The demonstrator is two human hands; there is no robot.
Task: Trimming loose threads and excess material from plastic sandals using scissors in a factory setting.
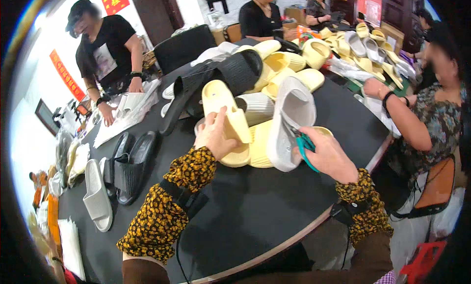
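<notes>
Yellow foam slipper is gripped by the left hand above the black counter, while the right hand, clutching teal scissors, pinches a grey slipper beside it.

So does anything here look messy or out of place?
Mostly the slippers: yellow, grey and black ones lie in a jumbled pile on the black table, some tipped on edge or upside down. Nothing looks visibly damaged or spilled.
</notes>
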